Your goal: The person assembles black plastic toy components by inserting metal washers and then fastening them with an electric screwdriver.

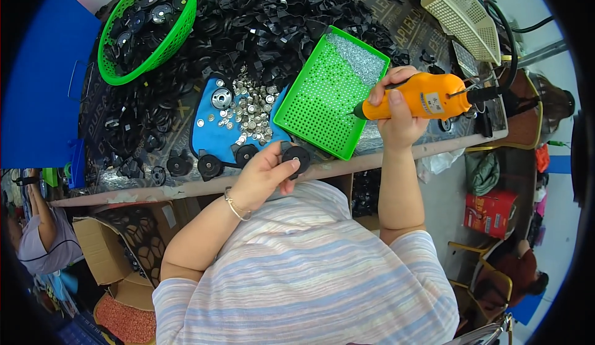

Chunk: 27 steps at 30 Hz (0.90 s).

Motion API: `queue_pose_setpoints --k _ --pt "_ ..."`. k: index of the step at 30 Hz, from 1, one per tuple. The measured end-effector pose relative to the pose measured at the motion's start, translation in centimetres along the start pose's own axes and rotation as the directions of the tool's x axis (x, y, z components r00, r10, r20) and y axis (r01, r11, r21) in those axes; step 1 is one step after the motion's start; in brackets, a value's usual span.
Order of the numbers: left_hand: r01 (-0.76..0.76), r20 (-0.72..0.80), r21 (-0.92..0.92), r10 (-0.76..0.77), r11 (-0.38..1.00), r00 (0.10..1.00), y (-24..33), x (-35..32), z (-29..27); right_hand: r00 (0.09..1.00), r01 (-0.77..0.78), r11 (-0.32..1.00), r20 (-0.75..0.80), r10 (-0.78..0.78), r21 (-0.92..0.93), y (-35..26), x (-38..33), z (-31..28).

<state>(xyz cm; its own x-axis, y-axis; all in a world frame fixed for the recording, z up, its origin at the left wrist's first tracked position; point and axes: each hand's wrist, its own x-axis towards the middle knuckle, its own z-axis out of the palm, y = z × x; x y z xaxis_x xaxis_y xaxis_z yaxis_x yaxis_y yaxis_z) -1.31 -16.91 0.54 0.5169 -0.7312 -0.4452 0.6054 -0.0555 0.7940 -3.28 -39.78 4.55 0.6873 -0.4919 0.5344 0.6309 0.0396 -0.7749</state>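
Note:
My left hand (263, 174) pinches a round black plastic part (297, 156) with a small metal piece at its middle, held over the table's front edge. In my right hand (400, 106) is an orange electric screwdriver (427, 96), its dark tip pointing left above a green perforated tray (300, 106). Small silvery screws (359, 60) are heaped at the tray's far end. Left of the tray, a blue cloth (207, 137) carries many small round metal pieces (254, 112) and a larger metal disc (221, 98). Several black round parts (209, 166) line the table's near edge.
A green basket (186, 26) of black parts stands at the far left. Loose black pieces (260, 22) pile across the back. A beige basket (465, 16) sits at the far right, near the screwdriver's black cable (513, 41). Cardboard boxes (102, 252) stand below left. Other people sit nearby.

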Motion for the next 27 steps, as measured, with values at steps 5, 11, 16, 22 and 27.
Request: queue_pose_setpoints --k 5,11,16,22,27 --pt "0.023 0.006 -0.081 -0.023 0.996 1.000 -1.0 1.0 0.4 0.999 -0.048 0.998 0.006 0.048 0.038 0.1 -0.1 -0.1" --pt "0.071 -0.052 -0.104 -0.077 0.992 0.996 -1.6 1.6 0.4 1.000 -0.020 1.000 0.023 0.020 0.005 -0.9 0.2 0.2" --pt "0.060 -0.054 -0.156 -0.069 0.986 0.996 -1.6 1.9 0.5 0.990 0.015 0.979 0.135 -0.043 0.203 -3.1 -0.1 1.2" --pt "0.057 -0.042 -0.163 -0.064 0.985 0.997 -1.5 2.0 0.6 0.954 -0.101 0.980 0.297 0.046 0.171 -4.5 -1.8 3.2" --pt "0.058 -0.043 -0.152 -0.066 0.987 0.997 -1.4 1.9 0.7 0.935 -0.213 0.961 0.321 0.149 0.176 -4.1 -2.5 4.1"
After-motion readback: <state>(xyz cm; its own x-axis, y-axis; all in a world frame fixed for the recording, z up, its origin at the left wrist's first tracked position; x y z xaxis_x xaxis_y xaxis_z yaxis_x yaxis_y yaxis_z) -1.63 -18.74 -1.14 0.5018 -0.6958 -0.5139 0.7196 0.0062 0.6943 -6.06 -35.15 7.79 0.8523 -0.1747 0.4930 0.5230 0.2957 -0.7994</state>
